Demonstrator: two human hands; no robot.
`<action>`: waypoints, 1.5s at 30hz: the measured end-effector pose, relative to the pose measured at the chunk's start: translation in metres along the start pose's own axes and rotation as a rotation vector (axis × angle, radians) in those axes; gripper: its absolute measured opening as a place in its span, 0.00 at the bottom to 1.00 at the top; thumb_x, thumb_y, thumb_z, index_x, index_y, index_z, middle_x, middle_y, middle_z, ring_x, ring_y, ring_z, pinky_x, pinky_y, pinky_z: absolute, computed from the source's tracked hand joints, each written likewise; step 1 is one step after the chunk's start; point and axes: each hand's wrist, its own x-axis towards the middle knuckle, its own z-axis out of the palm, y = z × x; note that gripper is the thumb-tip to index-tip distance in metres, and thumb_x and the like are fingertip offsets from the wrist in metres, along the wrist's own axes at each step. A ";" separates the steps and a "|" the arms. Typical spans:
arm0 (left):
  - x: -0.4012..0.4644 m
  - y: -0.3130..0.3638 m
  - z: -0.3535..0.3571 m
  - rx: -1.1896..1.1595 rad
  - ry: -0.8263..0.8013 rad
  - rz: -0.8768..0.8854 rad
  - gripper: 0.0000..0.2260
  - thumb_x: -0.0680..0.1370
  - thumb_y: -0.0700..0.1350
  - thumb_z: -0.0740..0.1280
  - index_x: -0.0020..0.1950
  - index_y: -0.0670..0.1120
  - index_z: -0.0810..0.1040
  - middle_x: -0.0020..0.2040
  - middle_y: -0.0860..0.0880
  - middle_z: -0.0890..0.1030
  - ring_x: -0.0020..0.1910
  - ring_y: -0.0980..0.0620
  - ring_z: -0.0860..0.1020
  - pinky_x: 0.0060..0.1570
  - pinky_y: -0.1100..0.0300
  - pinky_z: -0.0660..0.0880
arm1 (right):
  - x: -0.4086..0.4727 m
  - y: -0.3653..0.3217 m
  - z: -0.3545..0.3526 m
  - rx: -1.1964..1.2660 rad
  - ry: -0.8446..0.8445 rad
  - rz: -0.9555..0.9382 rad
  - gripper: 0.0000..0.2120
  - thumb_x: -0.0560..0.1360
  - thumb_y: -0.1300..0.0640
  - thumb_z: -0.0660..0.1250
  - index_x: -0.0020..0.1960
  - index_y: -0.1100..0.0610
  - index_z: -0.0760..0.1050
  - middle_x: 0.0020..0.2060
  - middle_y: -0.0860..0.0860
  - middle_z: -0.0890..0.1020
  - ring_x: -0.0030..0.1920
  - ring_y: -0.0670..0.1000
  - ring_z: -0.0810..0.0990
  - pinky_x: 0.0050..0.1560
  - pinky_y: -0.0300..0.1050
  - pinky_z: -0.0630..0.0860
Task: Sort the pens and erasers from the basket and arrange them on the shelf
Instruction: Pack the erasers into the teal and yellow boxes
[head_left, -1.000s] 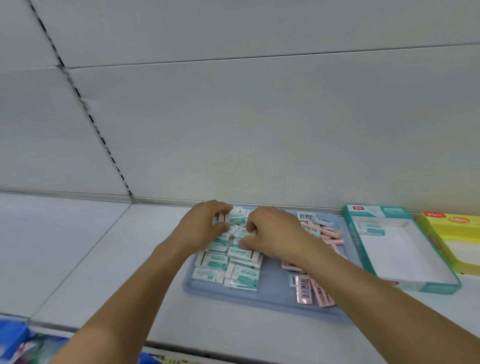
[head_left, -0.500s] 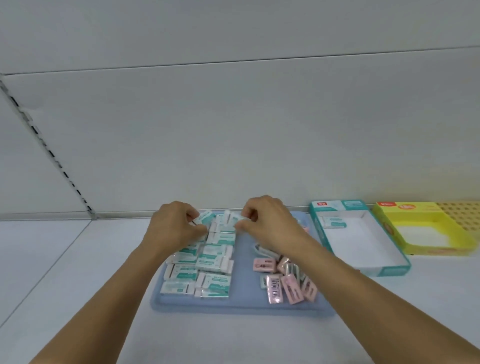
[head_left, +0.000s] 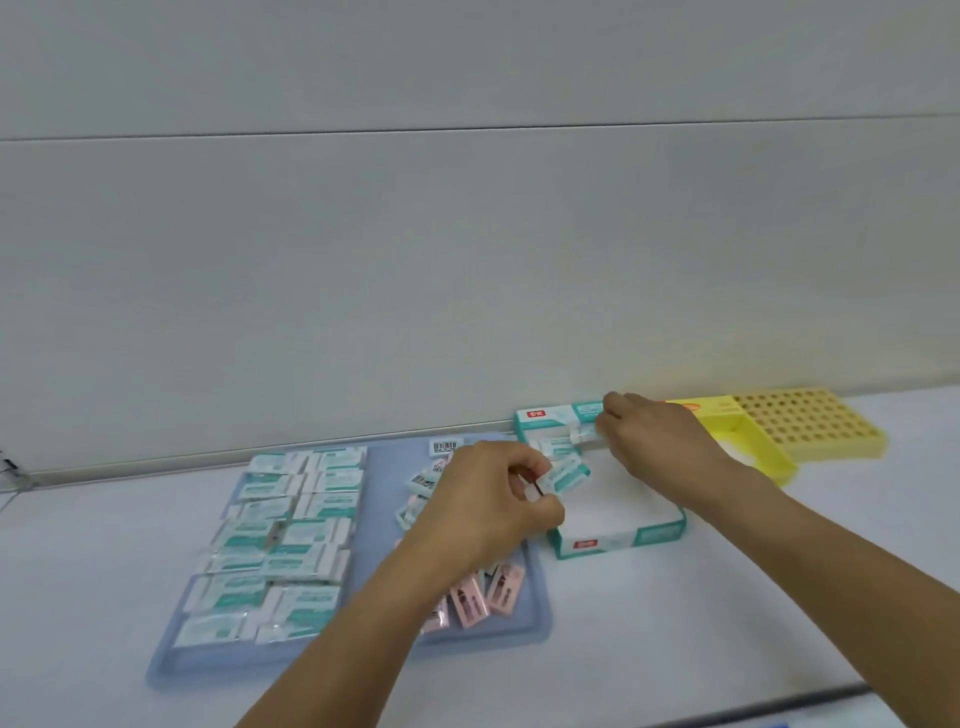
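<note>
Erasers in teal-and-white wrappers (head_left: 283, 540) lie in close rows on the left half of a pale blue tray (head_left: 379, 467), to the left of both hands, and pink-wrapped erasers (head_left: 485, 597) lie scattered on its right half, partly hidden under the left forearm. The tray rests on a white shelf (head_left: 675, 623) against a grey back panel. The left hand (head_left: 493, 506) hovers over the tray's right edge, its grip closed on a teal-wrapped eraser (head_left: 566, 475) pinched between thumb and fingertips, just above the near left part of an open teal-and-white box (head_left: 623, 538). The right hand (head_left: 660, 441) reaches over the far end of that box, its grip closed on another teal-wrapped eraser (head_left: 584, 431) held at the box's back wall. Between the two held erasers, one more teal-wrapped eraser (head_left: 556, 446) lies inside the box near its far left corner. Just right of the right hand stands an open yellow box (head_left: 748, 441), and beyond it a yellow tray with a grid of round holes (head_left: 810, 421).
</note>
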 end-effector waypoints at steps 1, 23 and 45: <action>0.000 0.001 0.004 0.034 -0.026 0.011 0.09 0.68 0.47 0.74 0.48 0.53 0.82 0.30 0.59 0.77 0.28 0.65 0.73 0.32 0.71 0.70 | 0.001 -0.001 0.001 -0.017 -0.012 -0.022 0.09 0.77 0.63 0.58 0.55 0.55 0.71 0.53 0.52 0.72 0.52 0.54 0.74 0.35 0.49 0.66; 0.001 -0.003 0.011 0.065 -0.082 -0.005 0.10 0.70 0.49 0.74 0.51 0.56 0.81 0.35 0.60 0.77 0.31 0.66 0.74 0.35 0.72 0.72 | 0.007 0.010 0.014 0.057 -0.017 -0.034 0.13 0.82 0.53 0.55 0.52 0.48 0.79 0.50 0.46 0.78 0.54 0.50 0.70 0.46 0.43 0.58; 0.008 -0.015 0.017 0.483 0.087 0.040 0.29 0.73 0.63 0.67 0.72 0.56 0.67 0.67 0.56 0.72 0.67 0.54 0.65 0.62 0.58 0.61 | -0.023 -0.019 -0.008 0.685 -0.021 0.159 0.08 0.76 0.49 0.67 0.54 0.48 0.78 0.50 0.46 0.77 0.44 0.45 0.74 0.47 0.41 0.74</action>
